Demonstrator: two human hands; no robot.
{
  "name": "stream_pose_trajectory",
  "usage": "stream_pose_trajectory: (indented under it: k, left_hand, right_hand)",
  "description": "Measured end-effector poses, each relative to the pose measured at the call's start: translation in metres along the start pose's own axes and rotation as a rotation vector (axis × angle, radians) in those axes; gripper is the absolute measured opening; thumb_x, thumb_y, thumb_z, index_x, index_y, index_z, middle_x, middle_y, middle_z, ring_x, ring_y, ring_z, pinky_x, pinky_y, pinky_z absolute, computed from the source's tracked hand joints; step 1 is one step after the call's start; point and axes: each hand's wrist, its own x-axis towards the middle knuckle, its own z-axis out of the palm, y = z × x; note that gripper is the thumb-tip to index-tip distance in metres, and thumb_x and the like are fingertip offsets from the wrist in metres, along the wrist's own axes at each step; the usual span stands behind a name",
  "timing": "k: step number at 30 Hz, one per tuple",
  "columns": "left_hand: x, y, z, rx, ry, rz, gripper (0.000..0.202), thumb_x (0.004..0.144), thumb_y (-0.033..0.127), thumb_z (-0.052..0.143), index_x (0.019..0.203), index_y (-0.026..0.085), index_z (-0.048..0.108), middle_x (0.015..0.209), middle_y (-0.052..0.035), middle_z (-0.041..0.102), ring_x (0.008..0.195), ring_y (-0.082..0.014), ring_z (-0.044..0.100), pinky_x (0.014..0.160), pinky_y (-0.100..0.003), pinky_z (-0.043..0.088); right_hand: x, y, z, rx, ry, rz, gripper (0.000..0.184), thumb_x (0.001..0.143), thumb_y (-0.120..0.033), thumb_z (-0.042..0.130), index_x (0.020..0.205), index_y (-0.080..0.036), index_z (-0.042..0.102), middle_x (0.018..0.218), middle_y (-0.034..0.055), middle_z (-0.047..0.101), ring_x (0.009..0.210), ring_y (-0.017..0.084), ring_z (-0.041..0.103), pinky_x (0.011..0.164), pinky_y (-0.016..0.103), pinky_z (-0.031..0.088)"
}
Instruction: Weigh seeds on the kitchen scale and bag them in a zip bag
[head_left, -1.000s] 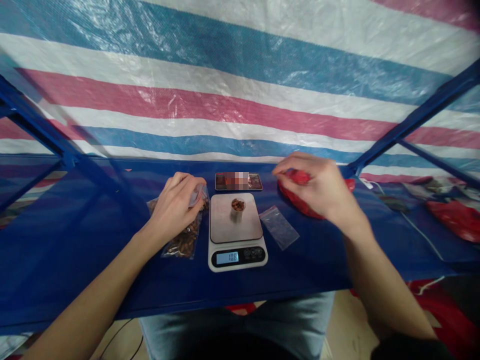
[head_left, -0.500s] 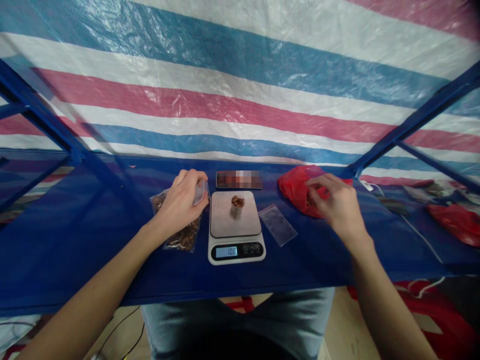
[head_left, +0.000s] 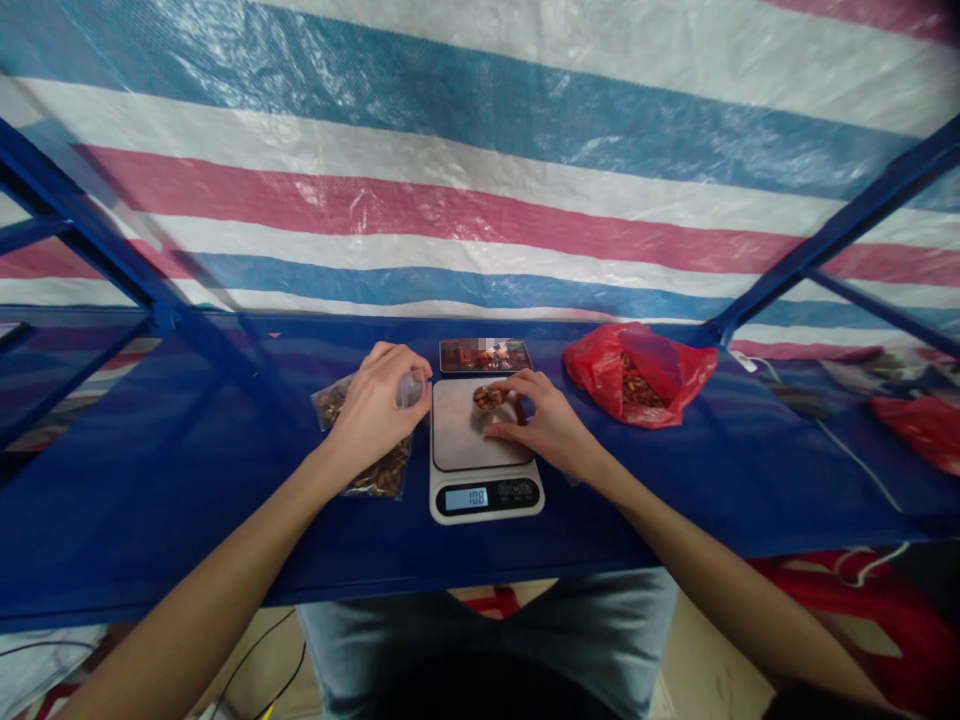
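Note:
A white digital scale (head_left: 484, 470) with a steel platform sits on the blue shelf (head_left: 150, 480), its display lit. On the platform stands a small cup (head_left: 487, 400) filled with brown pieces. My right hand (head_left: 544, 425) rests on the platform with its fingers curled round the cup. My left hand (head_left: 375, 405) is closed on a small clear plastic bag (head_left: 411, 388), held just left of the scale. Under that hand lie clear bags of brown pieces (head_left: 375, 470).
A red plastic bag (head_left: 637, 370) holding brown pieces lies open to the right of the scale. A phone (head_left: 484, 354) lies flat behind the scale. Blue frame bars (head_left: 817, 250) slant at both sides, and a striped tarp hangs behind. More red bags (head_left: 922, 430) lie far right.
My right hand left the red bag and moved left to the cup on the scale. The small empty bag beside the scale is now hidden under my right arm. My left hand stayed put.

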Motion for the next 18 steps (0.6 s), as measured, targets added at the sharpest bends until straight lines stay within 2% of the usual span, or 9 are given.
stream_pose_trajectory:
  k: [3,13,18]
  left_hand:
    - [-0.002,-0.001,0.004,0.043,-0.026,0.025,0.007,0.091,0.017,0.061,0.094,0.022,0.064,0.097,-0.0046,0.072,0.103,-0.0259,0.06,0.094,-0.042,0.051]
    - [-0.005,-0.008,0.013,0.171,-0.076,0.07,0.027,0.095,0.024,0.06,0.119,0.021,0.073,0.11,-0.0097,0.079,0.114,-0.0288,0.064,0.101,-0.048,0.051]
    - [-0.005,-0.007,0.014,0.19,-0.086,0.033,0.02,0.094,0.026,0.061,0.108,0.021,0.075,0.111,-0.011,0.075,0.113,-0.0279,0.067,0.102,-0.046,0.051]
  right_hand:
    - [0.002,-0.002,-0.002,0.016,0.002,0.004,0.051,0.073,-0.029,0.096,0.12,-0.022,0.076,0.11,0.007,0.069,0.107,0.027,0.062,0.096,0.043,0.052]
    - [0.002,-0.003,-0.001,0.039,0.01,-0.024,0.05,0.074,-0.029,0.095,0.12,-0.026,0.075,0.117,0.0069,0.068,0.113,0.029,0.06,0.101,0.046,0.049]
    - [0.003,-0.004,0.001,0.016,0.037,-0.045,0.05,0.074,-0.028,0.095,0.12,-0.024,0.075,0.117,0.0084,0.068,0.115,0.03,0.059,0.101,0.048,0.049]
